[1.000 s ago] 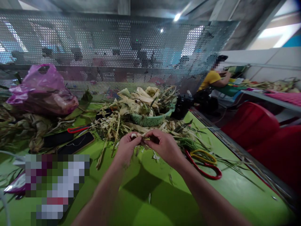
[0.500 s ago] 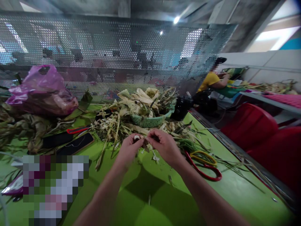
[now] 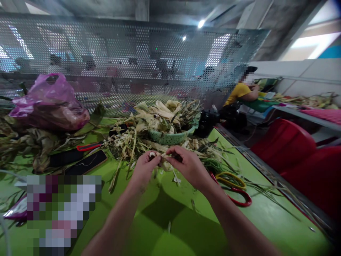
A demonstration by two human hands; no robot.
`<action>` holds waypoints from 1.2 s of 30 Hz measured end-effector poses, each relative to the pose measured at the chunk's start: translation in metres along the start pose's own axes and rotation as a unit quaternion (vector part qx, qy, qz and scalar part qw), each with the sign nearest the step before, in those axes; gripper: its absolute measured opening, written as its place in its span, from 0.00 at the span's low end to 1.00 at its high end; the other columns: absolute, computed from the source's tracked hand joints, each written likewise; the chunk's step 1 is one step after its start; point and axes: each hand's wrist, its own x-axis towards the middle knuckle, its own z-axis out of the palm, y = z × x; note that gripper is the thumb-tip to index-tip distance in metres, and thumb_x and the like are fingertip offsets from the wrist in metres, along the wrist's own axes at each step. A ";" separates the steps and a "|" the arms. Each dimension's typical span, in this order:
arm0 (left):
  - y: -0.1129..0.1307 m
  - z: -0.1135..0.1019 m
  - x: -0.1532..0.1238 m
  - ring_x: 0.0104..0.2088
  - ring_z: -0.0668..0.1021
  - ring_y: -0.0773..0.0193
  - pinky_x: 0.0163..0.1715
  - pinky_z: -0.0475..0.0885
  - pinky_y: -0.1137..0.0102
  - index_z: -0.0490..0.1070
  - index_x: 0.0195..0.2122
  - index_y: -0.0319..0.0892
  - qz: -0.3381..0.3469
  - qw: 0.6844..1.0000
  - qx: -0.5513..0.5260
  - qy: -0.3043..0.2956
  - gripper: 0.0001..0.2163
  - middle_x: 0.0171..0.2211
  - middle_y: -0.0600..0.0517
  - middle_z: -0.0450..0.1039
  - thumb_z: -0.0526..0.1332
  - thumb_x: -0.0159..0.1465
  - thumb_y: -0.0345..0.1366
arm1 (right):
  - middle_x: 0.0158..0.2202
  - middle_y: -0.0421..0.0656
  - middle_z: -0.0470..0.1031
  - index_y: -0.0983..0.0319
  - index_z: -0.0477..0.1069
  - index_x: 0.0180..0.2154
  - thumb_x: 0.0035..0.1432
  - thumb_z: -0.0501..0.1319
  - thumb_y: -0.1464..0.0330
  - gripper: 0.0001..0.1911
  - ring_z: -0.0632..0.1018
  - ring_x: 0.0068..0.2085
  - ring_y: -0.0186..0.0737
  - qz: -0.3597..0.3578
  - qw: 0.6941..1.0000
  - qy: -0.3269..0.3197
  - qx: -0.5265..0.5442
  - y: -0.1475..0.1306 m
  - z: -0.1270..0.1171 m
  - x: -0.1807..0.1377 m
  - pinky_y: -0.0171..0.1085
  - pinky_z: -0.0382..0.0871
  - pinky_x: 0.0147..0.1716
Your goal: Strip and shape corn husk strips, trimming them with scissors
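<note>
Fingers [image 3: 155, 162] of our left hand [image 3: 142, 169] and right hand [image 3: 188, 166] pinch a pale strip [image 3: 163, 156], seemingly running crosswise between them above the green surface [image 3: 151, 231], neither hand clearly nearer.

Green tabletop [image 3: 186, 224], dry plant scraps [image 3: 128, 144], green basket [image 3: 168, 138], red-handled scissors [image 3: 248, 201], black slab [image 3: 86, 163]

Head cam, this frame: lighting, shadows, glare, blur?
Head view: glare from the ceiling lamp; head view: a dark shadow on the green table between the forearms; head view: the pale piece between left hand and right hand looks soft, fine detail unreadable; head view: pixel blocks hide the lower left.
</note>
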 end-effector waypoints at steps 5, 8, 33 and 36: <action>-0.003 -0.007 0.005 0.24 0.68 0.68 0.27 0.62 0.74 0.71 0.29 0.40 0.035 0.994 0.104 0.011 0.06 0.22 0.55 0.69 0.63 0.54 0.36 | 0.30 0.42 0.74 0.61 0.72 0.31 0.58 0.58 0.70 0.05 0.73 0.33 0.38 -0.039 0.998 -0.028 -0.034 -0.006 -0.012 -0.002 0.34 0.62 0.32; -0.001 -0.008 0.004 0.24 0.67 0.68 0.26 0.60 0.74 0.72 0.29 0.41 0.061 0.979 0.196 0.001 0.04 0.22 0.56 0.69 0.62 0.53 0.34 | 0.30 0.42 0.73 0.61 0.73 0.31 0.58 0.59 0.70 0.05 0.73 0.34 0.38 -0.059 0.997 -0.038 -0.018 -0.008 -0.014 -0.003 0.34 0.62 0.33; 0.003 -0.008 0.002 0.25 0.67 0.69 0.27 0.62 0.74 0.68 0.31 0.40 0.069 0.963 0.260 0.024 0.04 0.25 0.55 0.68 0.59 0.56 0.35 | 0.32 0.45 0.73 0.61 0.74 0.37 0.63 0.54 0.70 0.10 0.72 0.33 0.37 -0.137 0.982 -0.031 -0.129 -0.005 0.002 -0.004 0.34 0.62 0.32; 0.003 -0.006 -0.002 0.27 0.68 0.68 0.28 0.61 0.73 0.69 0.31 0.41 0.118 0.932 0.343 0.001 0.03 0.26 0.54 0.69 0.58 0.56 0.32 | 0.31 0.44 0.72 0.62 0.74 0.35 0.63 0.55 0.70 0.09 0.72 0.33 0.37 -0.150 0.980 -0.029 -0.130 -0.004 0.001 -0.004 0.34 0.62 0.32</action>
